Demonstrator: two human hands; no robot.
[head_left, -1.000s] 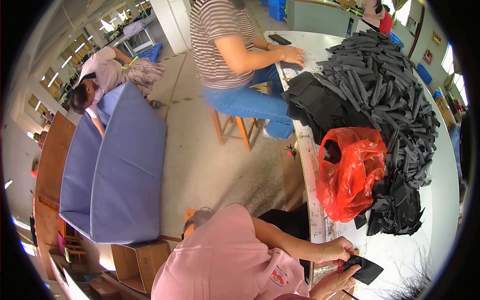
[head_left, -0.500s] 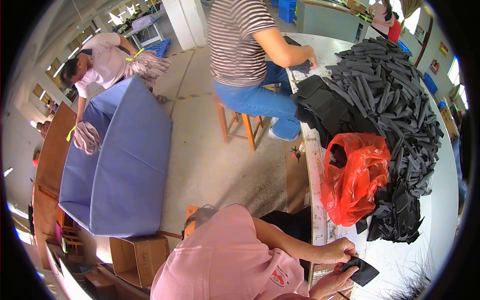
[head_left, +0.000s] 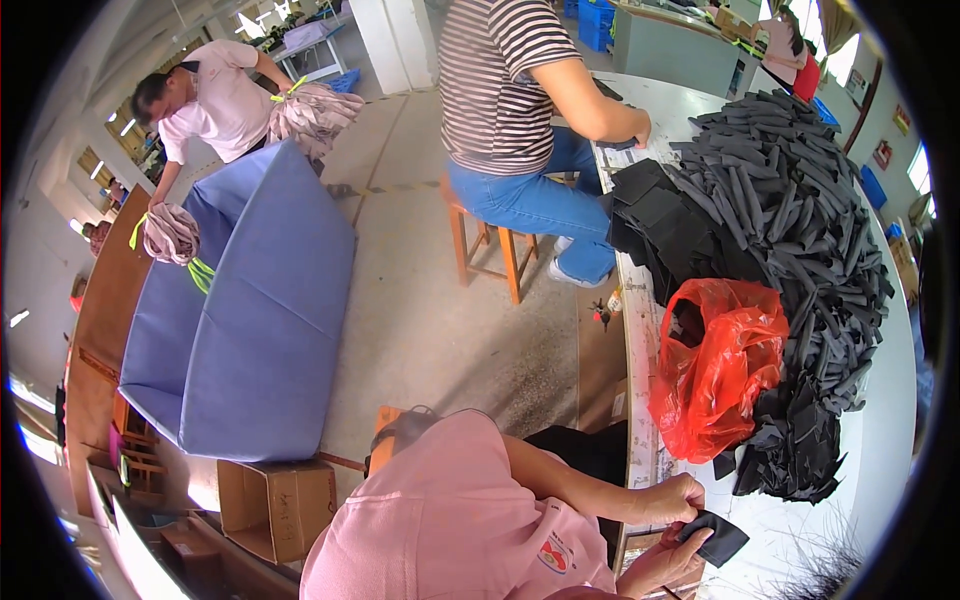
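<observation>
Both hands meet over the near edge of the white table at the lower right. My left hand [head_left: 668, 500] is closed, its fingers pinching the upper edge of a small black fabric piece [head_left: 722, 541]. Just below it, my right hand [head_left: 655, 563] grips the same piece between thumb and fingers. The flat piece juts out to the right, its left end covered by my fingers. Beyond my hands lies a loose heap of black fabric pieces [head_left: 797, 450], with a crumpled red plastic bag [head_left: 722, 375] next to it.
Rolled dark grey fabric pieces [head_left: 790, 190] and flat black pieces [head_left: 665, 222] cover much of the white table [head_left: 850, 490]. A person in stripes [head_left: 500, 90] sits along it. Left stand a blue fabric bin [head_left: 270, 320] with a person [head_left: 215, 100] leaning over it, and a cardboard box [head_left: 300, 505].
My view has shifted slightly, while my hands keep their grip on the fabric piece. The person at the bin has raised a tied cloth bundle somewhat, and a second green tie now shows.
</observation>
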